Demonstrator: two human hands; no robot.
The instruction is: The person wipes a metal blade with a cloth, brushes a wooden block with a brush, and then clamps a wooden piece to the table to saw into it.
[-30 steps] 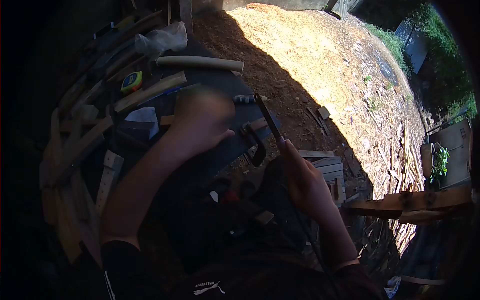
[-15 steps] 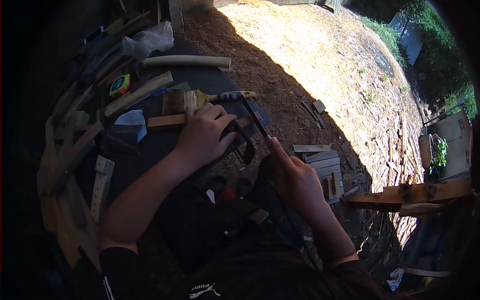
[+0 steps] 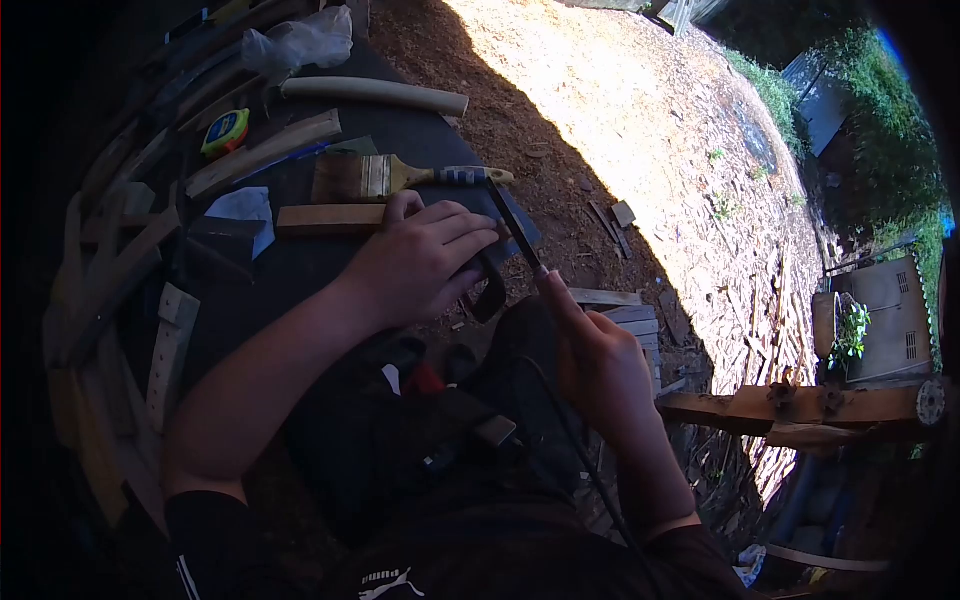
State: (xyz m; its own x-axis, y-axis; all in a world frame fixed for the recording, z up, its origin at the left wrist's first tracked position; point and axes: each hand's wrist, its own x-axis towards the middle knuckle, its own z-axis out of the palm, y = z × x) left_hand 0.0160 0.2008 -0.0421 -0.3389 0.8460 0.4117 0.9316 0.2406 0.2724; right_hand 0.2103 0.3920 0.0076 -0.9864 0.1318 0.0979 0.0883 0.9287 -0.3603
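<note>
My left hand (image 3: 432, 255) is closed over a wooden strip (image 3: 330, 219) at the edge of the dark tabletop (image 3: 395, 125). Under its fingers, a dark bent piece (image 3: 490, 297) hangs past that edge. In my right hand (image 3: 605, 365), the fingers wrap around a long, flat, dark file (image 3: 516, 228), index finger stretched along it. The file slants up and left, its far end overlapping the handle of a wide paintbrush (image 3: 375, 178) in this view. That brush lies just beyond my left hand.
A tape measure (image 3: 225, 133), a curved pale wooden piece (image 3: 375, 93) and a clear plastic bag (image 3: 300, 42) lie farther back on the table. Wood offcuts (image 3: 110, 290) crowd the left side. Shavings cover the ground, and a wooden beam (image 3: 780, 405) juts in at right.
The view has shifted slightly, so the table's things sit a little farther left and higher. Both hands keep their grips, and the file still lies near the strip's end.
</note>
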